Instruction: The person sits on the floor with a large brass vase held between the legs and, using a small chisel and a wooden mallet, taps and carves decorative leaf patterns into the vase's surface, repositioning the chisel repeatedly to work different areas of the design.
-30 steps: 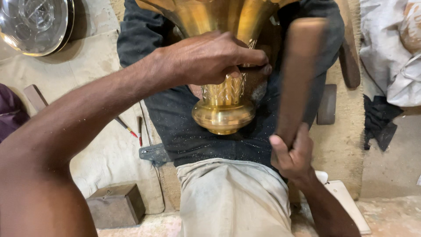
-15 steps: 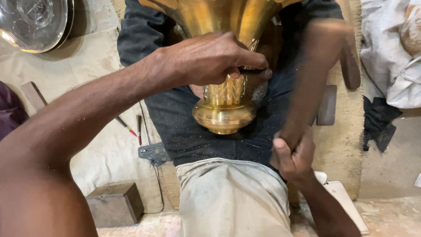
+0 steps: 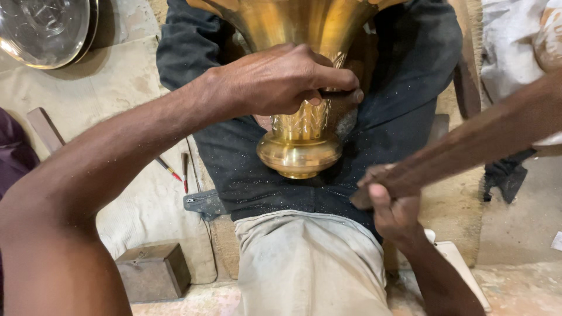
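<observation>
A shiny brass vase (image 3: 300, 146) with a patterned neck and a round foot lies across my lap, its wide flared body toward the top of the view. My left hand (image 3: 281, 79) is wrapped over the neck, thumb and fingers pressed on it. My right hand (image 3: 393, 202) grips the end of a long brown wooden stick (image 3: 480, 140), which slants up to the right edge, blurred, and stands off to the right of the vase.
A round metal dish (image 3: 44, 29) lies at the top left. A small dark box (image 3: 153, 270), thin tools with red tips (image 3: 175, 169) and a flat wooden piece (image 3: 45, 129) rest on the pale cloth at left. White cloth (image 3: 515, 41) is at the top right.
The wooden stick has swung from nearly upright beside the vase down and out to the right. My right hand moved slightly with it. My left hand and the vase stayed put.
</observation>
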